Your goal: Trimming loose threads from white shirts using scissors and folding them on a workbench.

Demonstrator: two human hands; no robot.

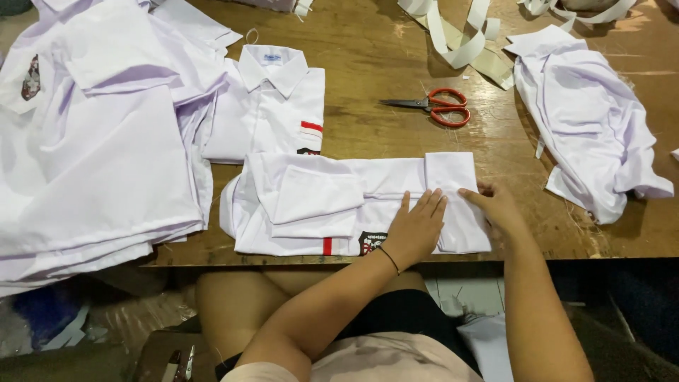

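A white shirt (pixel 311 201) lies folded lengthwise on the wooden table (pixel 382 134), with a red stripe and a dark badge near its front edge. My left hand (pixel 416 226) presses flat on the shirt's right part, fingers together. My right hand (pixel 495 205) rests at the shirt's right end, thumb and fingers on a folded-over flap (pixel 453 173) of the cloth. Whether it pinches the cloth I cannot tell for sure.
A neatly folded white shirt (pixel 272 102) lies behind. A large pile of white shirts (pixel 99 141) fills the left. A crumpled white shirt (pixel 590 120) lies at right. Red-handled scissors (pixel 435 106) and white fabric strips (pixel 460 39) sit at the back.
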